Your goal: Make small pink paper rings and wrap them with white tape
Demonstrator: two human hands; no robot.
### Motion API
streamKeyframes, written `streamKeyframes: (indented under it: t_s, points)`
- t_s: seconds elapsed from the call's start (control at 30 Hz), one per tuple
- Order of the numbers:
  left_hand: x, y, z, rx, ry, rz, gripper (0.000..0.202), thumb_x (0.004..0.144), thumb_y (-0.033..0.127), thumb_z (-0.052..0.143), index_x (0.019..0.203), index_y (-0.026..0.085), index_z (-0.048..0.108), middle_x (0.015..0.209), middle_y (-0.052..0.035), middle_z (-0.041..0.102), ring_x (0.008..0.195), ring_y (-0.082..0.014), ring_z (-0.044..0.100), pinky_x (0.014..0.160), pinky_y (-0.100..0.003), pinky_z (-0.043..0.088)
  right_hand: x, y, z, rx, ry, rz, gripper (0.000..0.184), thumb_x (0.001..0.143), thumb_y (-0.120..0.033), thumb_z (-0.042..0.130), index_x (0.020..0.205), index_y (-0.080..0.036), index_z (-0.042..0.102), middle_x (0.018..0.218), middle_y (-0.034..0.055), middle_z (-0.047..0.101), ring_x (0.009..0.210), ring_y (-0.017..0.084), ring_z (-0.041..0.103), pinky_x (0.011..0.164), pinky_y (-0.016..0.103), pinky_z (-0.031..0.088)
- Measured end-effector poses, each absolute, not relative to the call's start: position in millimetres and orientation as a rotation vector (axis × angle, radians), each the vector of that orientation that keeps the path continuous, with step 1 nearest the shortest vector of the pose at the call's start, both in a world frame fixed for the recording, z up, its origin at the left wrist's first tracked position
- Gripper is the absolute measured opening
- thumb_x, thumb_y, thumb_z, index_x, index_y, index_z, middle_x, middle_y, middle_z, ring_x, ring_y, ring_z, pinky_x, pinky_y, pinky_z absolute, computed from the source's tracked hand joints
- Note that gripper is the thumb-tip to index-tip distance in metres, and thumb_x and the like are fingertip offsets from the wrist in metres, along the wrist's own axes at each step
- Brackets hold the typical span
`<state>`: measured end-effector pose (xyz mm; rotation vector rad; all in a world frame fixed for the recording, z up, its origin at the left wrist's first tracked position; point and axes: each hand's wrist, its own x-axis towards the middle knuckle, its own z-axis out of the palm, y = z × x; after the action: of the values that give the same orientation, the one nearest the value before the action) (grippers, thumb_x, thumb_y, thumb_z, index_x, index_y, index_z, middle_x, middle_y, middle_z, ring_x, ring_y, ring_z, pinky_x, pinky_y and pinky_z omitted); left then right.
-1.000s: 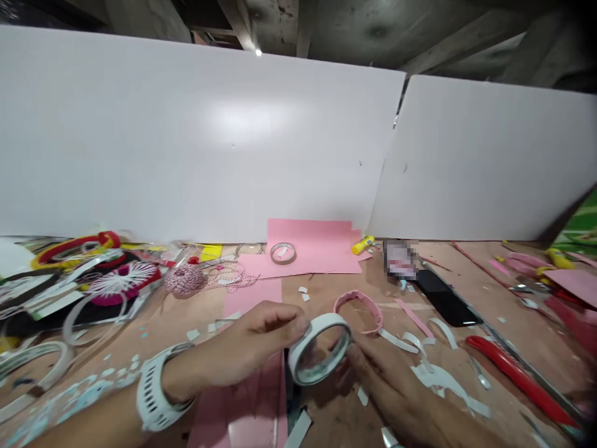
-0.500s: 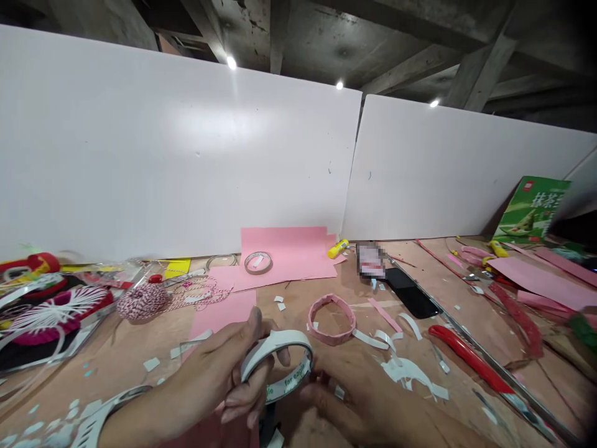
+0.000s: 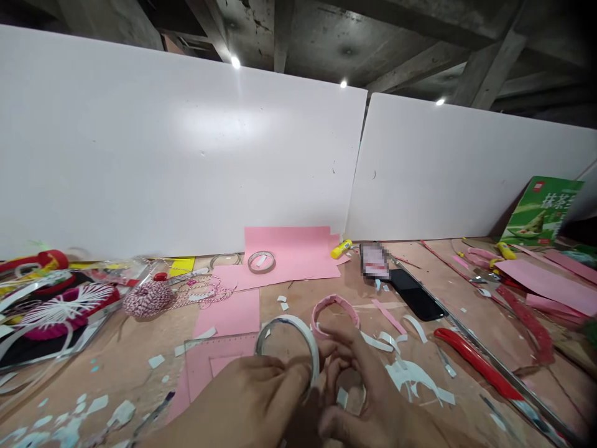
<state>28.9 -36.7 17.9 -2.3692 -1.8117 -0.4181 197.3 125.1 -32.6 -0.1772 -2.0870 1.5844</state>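
White tape roll (image 3: 313, 351) is up in the air near the front of the bench, between the person's two hands, and it stands tilted on its edge. Behind everything, two large white boards (image 3: 177, 155) lean side by side against a dark concrete ceiling structure (image 3: 354, 43). On the plywood workbench (image 3: 289, 311), a green printed box (image 3: 541, 211) stands far to the right, and a large pink paper sheet (image 3: 293, 249) lies near the boards. A second tape roll (image 3: 261, 262) rests on this sheet. Closer to the hands are a pink sheet (image 3: 228, 314), a clear plastic ruler (image 3: 219, 342) lying partly over it, and a pink paper ring (image 3: 336, 308) just behind the right hand. A black smartphone (image 3: 415, 294) lies to the right, and a ball of red-and-white twine (image 3: 148, 300) lies to the left. The left hand (image 3: 247, 398) is closed around the lower side of the white roll, with the fingers on its edge. The right hand (image 3: 368, 392) is curled just beside the roll, but I cannot tell if it grips it. A small white paper scrap (image 3: 342, 397) shows between the fingers.
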Motion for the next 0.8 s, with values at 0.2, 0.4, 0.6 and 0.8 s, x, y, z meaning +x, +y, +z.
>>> streamKeyframes:
  t_s: [0.2, 0.4, 0.6, 0.8]
  points:
    - [18.8, -32.6, -0.5, -2.123, -1.405, -0.097, 0.03, 0.101, 0.015, 0.045, 0.124, 0.011, 0.063, 0.117, -0.013, 0.076, 0.106, -0.0262, 0.07, 0.1, -0.041, 0.052, 178.1, 122.8, -32.6, -0.282, -1.652, 2.389, 0.043, 0.078, -0.052, 0.084, 0.109, -0.023, 0.076, 0.085, 0.0026, 0.07, 0.073, 0.017, 0.067, 0.068, 0.028, 0.055]
    - [8.1, -31.0, -1.0, -2.073, -1.363, -0.191, 0.024, 0.094, 0.01, 0.053, 0.111, 0.014, 0.069, 0.105, -0.0118, 0.078, 0.086, -0.0255, 0.071, 0.088, -0.044, 0.055, 176.1, 128.2, -28.9, -0.51, -1.467, 2.546, 0.051, 0.073, -0.052, 0.09, 0.111, -0.02, 0.08, 0.089, 0.0073, 0.076, 0.072, 0.016, 0.073, 0.065, 0.025, 0.059]
    - [6.9, -26.5, -8.4, -2.04, -1.399, -0.142, 0.023, 0.092, 0.009, 0.056, 0.111, 0.013, 0.068, 0.1, -0.011, 0.078, 0.086, -0.0262, 0.072, 0.087, -0.043, 0.055, 176.6, 133.0, -32.1, -0.597, -1.445, 2.51, 0.044, 0.07, -0.044, 0.093, 0.105, -0.02, 0.08, 0.085, 0.0049, 0.075, 0.064, 0.012, 0.07, 0.058, 0.021, 0.058]
    - [7.1, -27.3, -7.8, -2.052, -1.397, -0.127, 0.033, 0.099, 0.017, 0.056, 0.13, 0.008, 0.063, 0.118, -0.0126, 0.076, 0.107, -0.0283, 0.069, 0.114, -0.052, 0.04, 177.6, 133.3, -33.1, -0.599, -1.544, 2.475, 0.038, 0.071, -0.041, 0.093, 0.096, -0.017, 0.079, 0.073, 0.0029, 0.073, 0.061, 0.013, 0.071, 0.06, 0.023, 0.056]
